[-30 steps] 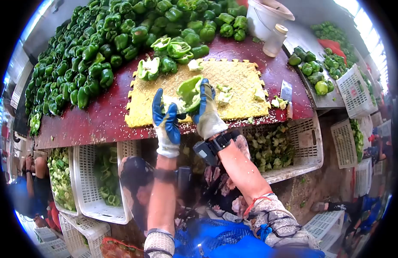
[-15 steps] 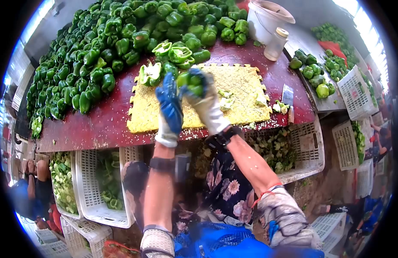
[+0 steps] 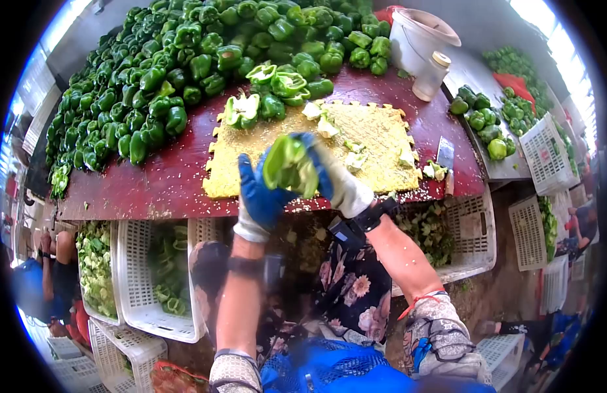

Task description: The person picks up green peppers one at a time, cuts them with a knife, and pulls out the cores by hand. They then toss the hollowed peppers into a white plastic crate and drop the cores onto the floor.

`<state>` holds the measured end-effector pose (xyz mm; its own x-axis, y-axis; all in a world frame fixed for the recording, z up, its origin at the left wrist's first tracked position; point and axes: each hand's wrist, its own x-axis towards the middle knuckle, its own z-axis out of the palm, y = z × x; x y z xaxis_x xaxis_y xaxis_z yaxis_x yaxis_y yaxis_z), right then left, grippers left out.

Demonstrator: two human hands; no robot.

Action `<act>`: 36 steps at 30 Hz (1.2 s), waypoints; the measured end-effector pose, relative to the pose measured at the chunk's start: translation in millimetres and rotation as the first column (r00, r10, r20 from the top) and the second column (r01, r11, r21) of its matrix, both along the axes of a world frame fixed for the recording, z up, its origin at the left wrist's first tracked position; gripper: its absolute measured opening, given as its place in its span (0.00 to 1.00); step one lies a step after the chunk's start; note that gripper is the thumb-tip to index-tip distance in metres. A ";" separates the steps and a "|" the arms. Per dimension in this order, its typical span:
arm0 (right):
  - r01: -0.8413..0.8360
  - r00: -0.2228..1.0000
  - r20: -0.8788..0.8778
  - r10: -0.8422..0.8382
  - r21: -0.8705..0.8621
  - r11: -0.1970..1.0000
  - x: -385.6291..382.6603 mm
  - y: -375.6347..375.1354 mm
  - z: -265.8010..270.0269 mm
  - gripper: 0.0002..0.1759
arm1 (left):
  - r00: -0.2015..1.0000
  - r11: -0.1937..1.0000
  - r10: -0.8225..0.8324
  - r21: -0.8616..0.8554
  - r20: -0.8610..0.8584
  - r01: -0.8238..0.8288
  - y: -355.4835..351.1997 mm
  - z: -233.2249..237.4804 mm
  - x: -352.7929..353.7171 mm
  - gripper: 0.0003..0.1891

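Both my hands wear blue and white gloves and meet over the near edge of a yellow foam mat (image 3: 234, 154). Between them is an opened green pepper (image 3: 290, 165), its pale inside showing. My right hand (image 3: 336, 177) grips it from the right. My left hand (image 3: 261, 196) is at its lower left, palm up against it, with the fingers apart. Cut pepper halves (image 3: 242, 111) lie at the mat's back left corner. Pale core pieces (image 3: 328, 126) are scattered on the mat.
A big pile of green peppers (image 3: 153, 85) covers the table's back left. A cleaver (image 3: 446, 154) lies right of the mat. Behind are a jar (image 3: 431, 77) and white bucket (image 3: 415, 46). White crates (image 3: 156, 327) stand below the table edge. Other people are at both sides.
Both hands have come back toward me with the pepper, which now shows its opened inside. Core pieces now lie at the mat's back, where the hands were.
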<state>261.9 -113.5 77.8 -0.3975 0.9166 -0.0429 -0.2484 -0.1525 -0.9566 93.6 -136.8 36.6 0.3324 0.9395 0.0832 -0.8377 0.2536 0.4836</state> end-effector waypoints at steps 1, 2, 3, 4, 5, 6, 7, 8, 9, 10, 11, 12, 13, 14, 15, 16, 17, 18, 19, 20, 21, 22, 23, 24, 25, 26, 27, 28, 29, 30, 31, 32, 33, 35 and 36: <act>0.013 0.949 0.305 -0.075 0.199 0.980 -9.8 0.0 -8.7 0.33 | 0.969 0.996 -0.077 -0.024 0.234 0.085 -5.9 -3.0 6.6 0.31; 0.085 0.937 0.280 -0.209 0.396 0.914 -15.7 11.6 -47.4 0.28 | 0.944 0.992 -0.066 -0.082 0.324 0.097 -6.2 -11.9 4.9 0.29; 0.078 0.938 0.283 -0.201 0.392 0.917 -16.1 8.6 -38.1 0.28 | 0.910 0.983 -0.047 -0.141 0.411 0.114 -7.8 -22.2 3.6 0.27; 0.063 0.889 0.388 -0.245 0.427 0.902 -14.2 6.5 -17.8 0.26 | 0.910 0.984 -0.042 -0.140 0.413 0.109 -8.8 -25.2 3.2 0.27; 0.079 0.828 0.381 -0.412 0.648 0.758 -12.2 8.4 -21.9 0.24 | 0.931 0.978 0.031 -0.203 0.365 0.047 -10.6 -28.4 3.5 0.26; 0.091 0.730 0.326 -0.600 0.824 0.559 -12.3 7.9 -18.9 0.23 | 0.945 0.965 0.101 -0.262 0.311 -0.017 -12.5 -30.6 4.0 0.25; 0.113 0.655 0.490 -0.575 0.689 0.716 -6.6 -3.1 -16.6 0.26 | 0.943 0.966 0.104 -0.257 0.315 -0.021 -13.2 -31.7 4.7 0.25; 0.073 0.638 0.484 -0.599 0.737 0.672 -6.1 -10.5 -15.2 0.24 | 0.939 0.962 0.171 -0.259 0.299 -0.093 -15.0 -33.4 5.8 0.24; 0.033 0.619 0.476 -0.624 0.779 0.626 -5.4 -16.2 -14.4 0.23 | 0.930 0.952 0.235 -0.261 0.282 -0.161 -17.0 -37.0 7.4 0.23; -0.156 0.449 0.736 -0.507 0.623 0.766 -8.6 -23.2 -0.3 0.28 | 0.940 0.946 0.259 -0.256 0.221 -0.200 -16.5 -45.0 11.0 0.24; -0.289 0.220 0.913 -0.345 0.399 0.871 -13.6 -29.4 11.9 0.33 | 0.946 0.939 0.282 -0.250 0.159 -0.238 -15.8 -53.1 14.5 0.25; -0.430 0.041 0.910 -0.412 0.389 0.815 -16.0 -28.8 -3.9 0.35 | 0.916 0.907 0.399 -0.133 -0.035 -0.400 -17.3 -54.3 20.2 0.24; -0.462 0.030 0.866 -0.499 0.455 0.761 -18.2 -29.6 -19.8 0.32 | 0.830 0.850 0.517 0.017 -0.210 -0.526 -20.2 -52.4 25.9 0.23; -0.483 0.050 0.830 -0.556 0.507 0.714 -16.4 -25.0 -33.6 0.30 | 0.815 0.842 0.510 -0.034 -0.274 -0.538 -27.2 -50.8 29.7 0.21; -0.505 0.073 0.790 -0.609 0.556 0.660 -16.9 -22.9 -35.1 0.28 | 0.816 0.843 0.509 -0.033 -0.274 -0.537 -28.7 -45.5 34.6 0.21; -0.506 0.074 0.790 -0.609 0.556 0.660 -16.8 -21.1 -36.7 0.28 | 0.760 0.786 0.585 -0.032 -0.285 -0.617 -29.9 -40.4 39.4 0.21; -0.500 0.118 0.794 -0.596 0.566 0.655 -16.8 -20.0 -38.9 0.25 | 0.696 0.722 0.653 -0.031 -0.298 -0.691 -32.0 -35.5 42.0 0.21; -0.493 0.162 0.798 -0.581 0.576 0.653 -16.1 -19.7 -39.1 0.23 | 0.706 0.735 0.629 -0.046 -0.325 -0.677 -34.3 -31.3 41.4 0.22; -0.491 0.162 0.798 -0.581 0.576 0.654 -14.8 -17.3 -39.5 0.23 | 0.707 0.736 0.628 -0.046 -0.325 -0.675 -34.2 -33.6 40.3 0.22; -0.382 0.267 0.843 -0.467 0.537 0.752 -13.6 -14.4 -39.9 0.22 | 0.772 0.786 0.584 -0.063 -0.252 -0.615 -34.0 -36.1 37.9 0.22; -0.276 0.381 0.854 -0.354 0.470 0.838 -12.3 -10.6 -39.4 0.21 | 0.829 0.832 0.531 -0.074 -0.178 -0.549 -32.8 -39.6 33.7 0.22; -0.023 0.610 0.711 -0.350 0.457 0.889 -8.1 -4.2 -48.2 0.20 | 0.924 0.902 0.382 -0.220 0.004 -0.372 -28.0 -44.3 23.4 0.23; 0.219 0.786 0.470 -0.401 0.395 0.892 -3.8 2.0 -57.3 0.19 | 0.941 0.928 0.320 -0.234 0.111 -0.288 -26.4 -55.2 16.4 0.25; 0.186 0.744 0.532 -0.404 0.416 0.890 -6.7 -6.1 -43.7 0.14 | 0.945 0.943 0.289 -0.219 0.156 -0.252 -26.7 -53.4 15.4 0.24; 0.153 0.695 0.590 -0.411 0.437 0.886 -9.5 -16.0 -29.8 0.10 | 0.946 0.956 0.254 -0.200 0.201 -0.214 -26.1 -50.7 15.8 0.24; 0.004 0.743 0.593 -0.309 0.459 0.888 -10.3 -20.7 -30.0 0.14 | 0.947 0.957 0.251 -0.200 0.203 -0.211 -25.5 -48.7 18.0 0.24; -0.136 0.656 0.556 -0.511 0.753 0.644 -13.6 -28.1 -25.9 0.20 | 0.947 0.958 0.255 -0.186 0.195 -0.220 -25.4 -48.2 20.6 0.23; -0.376 0.494 0.665 -0.560 0.744 0.552 -16.7 -29.5 -20.1 0.20 | 0.947 0.958 0.260 -0.171 0.186 -0.230 -25.1 -47.3 22.5 0.21; -0.599 0.311 0.717 -0.624 0.658 0.457 -20.0 -30.0 -14.2 0.21 | 0.948 0.959 0.258 -0.169 0.186 -0.228 -25.7 -46.4 24.7 0.21; -0.704 0.158 0.819 -0.552 0.485 0.519 -23.3 -30.6 -8.4 0.17 | 0.950 0.944 0.277 -0.227 0.142 -0.242 -27.4 -47.4 26.8 0.21; -0.702 0.158 0.818 -0.552 0.486 0.520 -26.5 -30.8 -8.6 0.17 | 0.951 0.924 0.294 -0.283 0.096 -0.257 -29.2 -48.1 27.7 0.20; -0.722 0.121 0.820 -0.559 0.459 0.517 -29.5 -31.1 -8.8 0.16 | 0.956 0.932 0.273 -0.274 0.103 -0.237 -30.6 -48.5 26.6 0.20; -0.742 0.084 0.821 -0.565 0.430 0.515 -30.9 -30.9 -11.3 0.15 | 0.956 0.933 0.273 -0.273 0.104 -0.236 -30.9 -46.9 26.0 0.20; -0.743 0.107 0.793 -0.600 0.464 0.482 -28.3 -30.9 -18.9 0.14 | 0.957 0.921 0.287 -0.287 0.036 -0.266 -33.1 -44.9 25.4 0.20; -0.743 0.174 0.781 -0.600 0.504 0.440 -25.7 -30.6 -19.4 0.14 | 0.956 0.916 0.293 -0.281 -0.019 -0.286 -35.8 -43.3 24.1 0.20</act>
<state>236.2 -144.1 58.4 -0.7230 0.6703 0.1674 0.6878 0.7212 0.0828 117.7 -172.6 -6.7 0.0439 0.9807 -0.1904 -0.9049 0.1198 0.4085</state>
